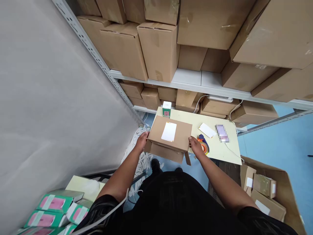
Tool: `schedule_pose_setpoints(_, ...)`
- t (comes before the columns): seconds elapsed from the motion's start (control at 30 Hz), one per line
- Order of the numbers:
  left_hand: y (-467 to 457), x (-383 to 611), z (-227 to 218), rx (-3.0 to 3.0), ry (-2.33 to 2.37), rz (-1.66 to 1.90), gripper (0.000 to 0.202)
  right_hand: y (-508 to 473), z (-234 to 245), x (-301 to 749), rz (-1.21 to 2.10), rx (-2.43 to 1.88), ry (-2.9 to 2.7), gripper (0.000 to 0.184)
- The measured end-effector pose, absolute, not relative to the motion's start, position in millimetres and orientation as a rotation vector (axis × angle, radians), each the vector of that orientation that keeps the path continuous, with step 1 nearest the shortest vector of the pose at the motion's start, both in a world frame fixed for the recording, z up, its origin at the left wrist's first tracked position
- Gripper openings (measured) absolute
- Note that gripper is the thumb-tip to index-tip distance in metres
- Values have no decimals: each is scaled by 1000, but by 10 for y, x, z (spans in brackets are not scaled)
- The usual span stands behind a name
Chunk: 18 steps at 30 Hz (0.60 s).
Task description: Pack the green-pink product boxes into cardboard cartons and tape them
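A brown cardboard box [156,128] is held between my two hands at the near edge of the pale table [187,116]. Its flaps on the side facing me hang open, and a white label [169,131] lies on its top face. My left hand [142,141] grips the left side, fingers partly hidden behind it. On the opposite side, my right hand [195,145] is closed on the box edge. Just beyond that hand sits a blue and orange tape dispenser [203,143]. A small green and white box [166,109] stands behind the cardboard box.
A white slip [207,130] and a pixelated phone-like item [222,133] with a cable lie on the table. Shelves [186,76] full of cartons rise behind. A large carton [290,192] holding parcels is at right; green boxes [52,202] are stacked lower left. Paper shreds [141,163] litter the floor.
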<state>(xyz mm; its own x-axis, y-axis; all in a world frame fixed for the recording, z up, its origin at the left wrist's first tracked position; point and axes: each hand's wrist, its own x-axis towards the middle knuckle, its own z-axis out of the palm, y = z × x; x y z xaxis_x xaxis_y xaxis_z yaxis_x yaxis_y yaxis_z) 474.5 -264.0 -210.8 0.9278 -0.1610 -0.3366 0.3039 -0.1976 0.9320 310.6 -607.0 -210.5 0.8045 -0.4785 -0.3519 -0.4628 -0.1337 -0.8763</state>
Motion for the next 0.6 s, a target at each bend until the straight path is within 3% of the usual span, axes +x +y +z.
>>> schedule_pose_setpoints(0.1,-2431,4713,-2225,1578,219,-503,56,-6223,-2322,2882,24,-1513,820,66)
schedule_pose_setpoints(0.3,-2320,4549,-2476,1327,250,-732,62,-5963,-2638,2579,188,-1291,785,63)
schedule_pose_setpoints(0.6,-2201,4498,-2022,1495,-142,-605,66,-5791,-2128,2579,-157,-1315,865,62)
